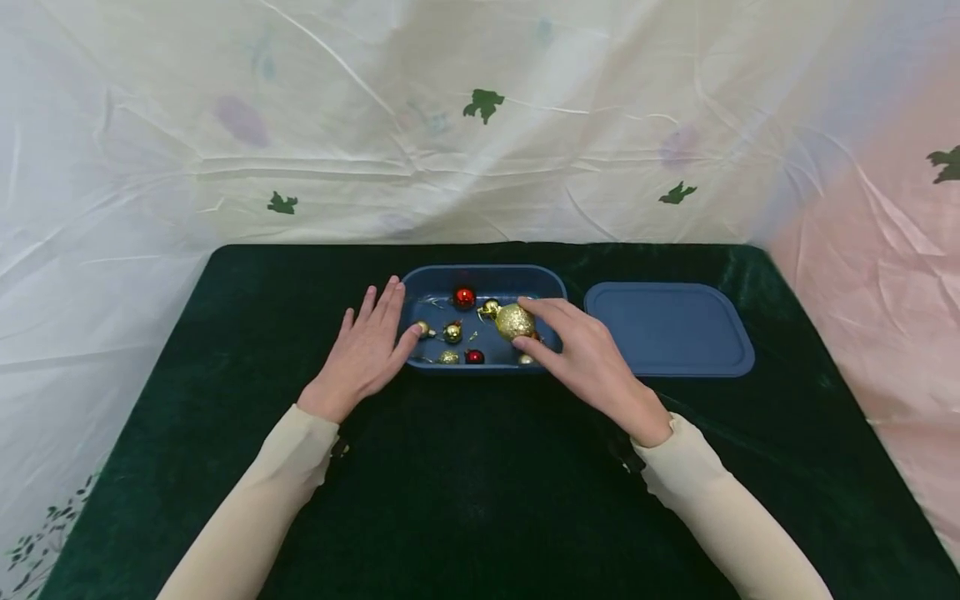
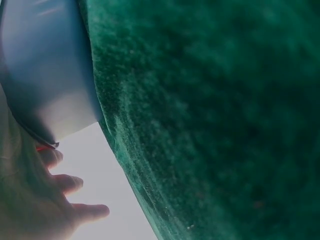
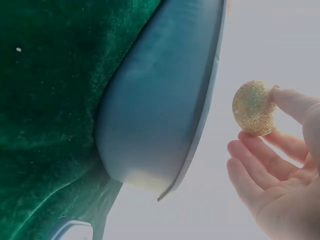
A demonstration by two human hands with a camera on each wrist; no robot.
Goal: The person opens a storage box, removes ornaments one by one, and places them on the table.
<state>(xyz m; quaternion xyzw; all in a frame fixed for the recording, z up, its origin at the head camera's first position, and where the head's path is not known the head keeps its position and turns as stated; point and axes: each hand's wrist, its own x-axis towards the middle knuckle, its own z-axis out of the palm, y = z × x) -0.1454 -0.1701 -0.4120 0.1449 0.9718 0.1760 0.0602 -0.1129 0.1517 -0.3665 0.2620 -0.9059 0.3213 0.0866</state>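
Note:
A blue rectangular container (image 1: 483,368) holds several small Christmas baubles, among them a red bauble (image 1: 464,297) at the back and a shiny gold bauble (image 1: 452,332) near the middle. My right hand (image 1: 588,354) pinches a larger glittery gold bauble (image 1: 514,322) between thumb and fingers above the container's right part. In the right wrist view that glittery bauble (image 3: 254,108) is beyond the container's rim, with the other fingers spread below it. My left hand (image 1: 367,354) rests at the container's left edge, fingers straight and the thumb reaching over the rim.
A flat blue lid (image 1: 670,329) lies just right of the container. Dark green velvet cloth (image 1: 480,483) covers the table. Behind it hangs a pale curtain (image 1: 480,183) with leaf-like green patches.

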